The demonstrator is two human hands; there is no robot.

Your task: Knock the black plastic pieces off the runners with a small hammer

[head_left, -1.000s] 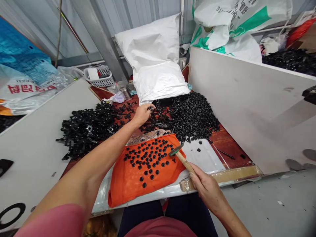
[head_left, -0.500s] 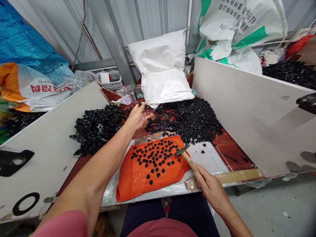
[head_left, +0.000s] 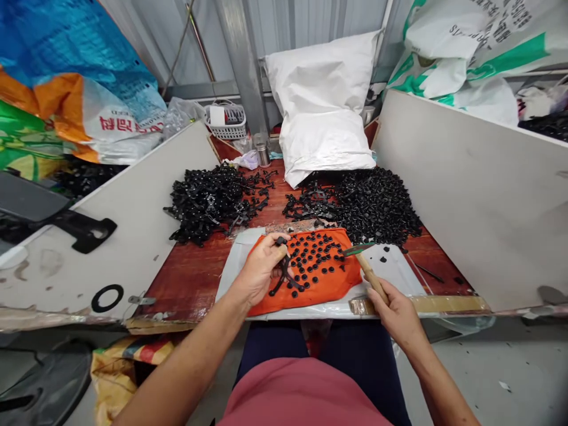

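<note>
My left hand point(head_left: 258, 267) is closed on a black plastic sprue piece point(head_left: 284, 275) and holds it over the left part of the orange cloth point(head_left: 337, 283). Several small black caps point(head_left: 316, 257) lie scattered on that cloth. My right hand point(head_left: 396, 310) grips the wooden handle of a small hammer point(head_left: 366, 269), whose green head rests at the cloth's right edge. A pile of black sprue frames point(head_left: 208, 198) lies at the left of the red table point(head_left: 190, 275), and a heap of loose black caps point(head_left: 377, 204) lies at the right.
White boards wall the table on the left point(head_left: 146, 207) and right point(head_left: 465, 189). A white sack point(head_left: 326, 118) leans at the back, beside a small basket point(head_left: 224, 121) and a metal cup point(head_left: 262, 152). Printed woven bags are piled behind both boards. My lap is under the front edge.
My left hand has drawn back from the far pile to the orange cloth, bringing a black sprue piece with it. The hammer hand has stayed by the cloth's right edge. The camera's view has shifted.
</note>
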